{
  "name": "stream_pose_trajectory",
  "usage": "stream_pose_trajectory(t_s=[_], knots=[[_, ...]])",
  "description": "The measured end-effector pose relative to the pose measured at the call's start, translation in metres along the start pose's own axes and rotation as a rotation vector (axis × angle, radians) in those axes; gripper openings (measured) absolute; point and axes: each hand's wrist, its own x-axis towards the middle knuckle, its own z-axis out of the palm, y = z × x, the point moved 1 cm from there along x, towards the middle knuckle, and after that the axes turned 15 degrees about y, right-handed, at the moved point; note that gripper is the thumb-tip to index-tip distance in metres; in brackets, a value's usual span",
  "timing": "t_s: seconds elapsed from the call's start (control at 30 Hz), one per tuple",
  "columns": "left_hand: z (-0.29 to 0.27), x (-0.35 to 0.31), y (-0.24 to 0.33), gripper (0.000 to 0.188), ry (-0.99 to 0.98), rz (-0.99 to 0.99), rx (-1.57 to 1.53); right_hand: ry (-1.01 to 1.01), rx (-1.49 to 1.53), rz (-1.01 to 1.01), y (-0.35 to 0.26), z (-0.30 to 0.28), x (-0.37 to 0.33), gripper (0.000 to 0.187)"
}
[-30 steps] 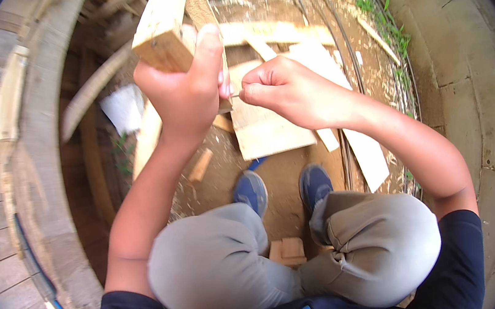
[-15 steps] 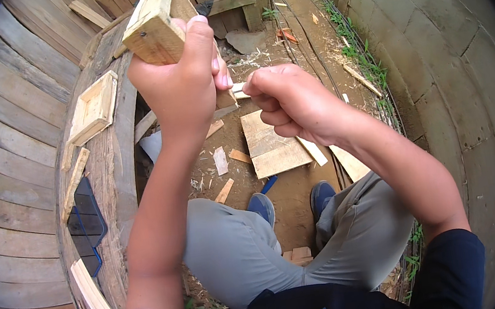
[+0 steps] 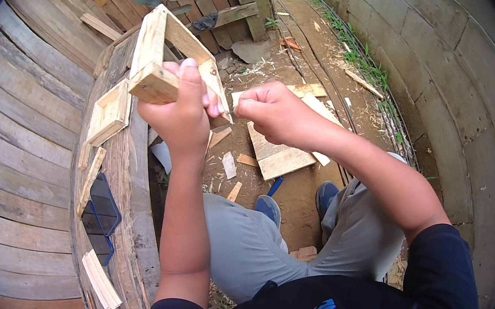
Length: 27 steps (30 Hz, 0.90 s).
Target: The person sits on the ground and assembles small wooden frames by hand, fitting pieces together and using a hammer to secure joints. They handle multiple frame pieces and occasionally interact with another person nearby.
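Note:
My left hand (image 3: 177, 110) is wrapped round one side of a small wooden frame (image 3: 151, 49), made of pale narrow boards. The frame is held up tilted in front of me, with its open middle showing. My right hand (image 3: 273, 114) is closed in a pinch close to the frame's lower right corner. A thin, short piece seems to stick out from its fingertips towards that corner, too small to name. Whether it touches the wood I cannot tell.
On the plank bench at left lie a second wooden box (image 3: 109, 113), wood strips (image 3: 100, 280) and a dark blue-edged object (image 3: 101, 212). A square board (image 3: 281, 150), offcuts and shavings lie on the dirt ground. A block wall (image 3: 435, 70) runs along the right.
The frame and my left hand sit lower in view, and more of the frame's open middle shows. My right hand has shifted left and slightly down. The whole view has also shifted somewhat.

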Motion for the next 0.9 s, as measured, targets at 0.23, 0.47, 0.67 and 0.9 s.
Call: stream_pose_trajectory(t_s=[0.23,0.47,0.67,0.9], knots=[[-0.002,0.005,-0.014,0.016,0.099,-0.18,-0.083,0.066,-0.297,-0.294,-0.017,0.003,-0.001,0.036],[0.0,0.014,-0.004,0.017,0.073,-0.03,0.04,0.036,-0.163,-0.173,0.009,0.001,0.002,0.024],[-0.02,0.045,-0.05,0.017,0.319,-0.052,0.081,-0.099,-0.254,-0.871,-0.028,0.053,-0.084,0.022],[-0.021,0.056,-0.086,0.017,0.292,-0.148,0.087,-0.719,0.662,-0.759,-0.044,0.107,-0.167,0.016]])
